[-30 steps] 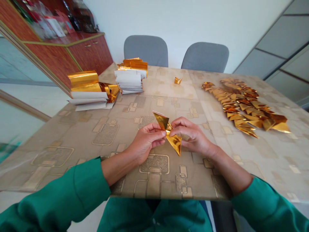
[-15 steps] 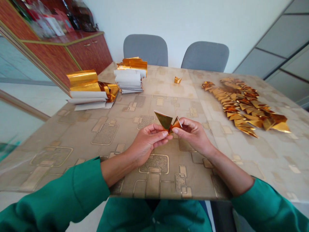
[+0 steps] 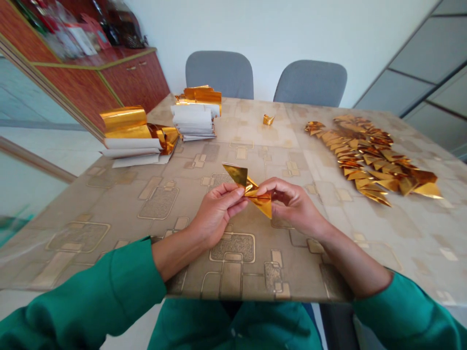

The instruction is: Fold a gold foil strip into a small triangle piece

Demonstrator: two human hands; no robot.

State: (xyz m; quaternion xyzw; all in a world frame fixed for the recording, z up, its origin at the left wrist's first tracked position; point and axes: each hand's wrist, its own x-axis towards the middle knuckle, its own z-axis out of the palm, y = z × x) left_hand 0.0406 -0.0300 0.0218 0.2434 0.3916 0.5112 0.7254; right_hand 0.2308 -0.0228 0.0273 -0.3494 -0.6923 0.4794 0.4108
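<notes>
Both my hands hold a folded gold foil piece [image 3: 251,188] over the middle of the table, its shiny triangular flaps pointing up-left and down-right. My left hand [image 3: 218,214] pinches its left flap between thumb and fingers. My right hand [image 3: 292,204] grips the right side, and its fingers hide part of the fold. Several folded gold foil triangles [image 3: 368,158] lie overlapped in a long curved row to the right. A small folded gold piece [image 3: 268,119] stands alone near the far edge.
Two stacks of gold foil and white paper sheets [image 3: 127,136] [image 3: 194,116] lie at the far left of the patterned table cover [image 3: 109,209]. Two grey chairs [image 3: 219,75] stand beyond the table, and a reddish-brown cabinet [image 3: 134,78] stands at the back left.
The foil piece has opened out from the compact shape of half a second ago. Its lower flap shows again below my right hand, and its upper flap leans further left.
</notes>
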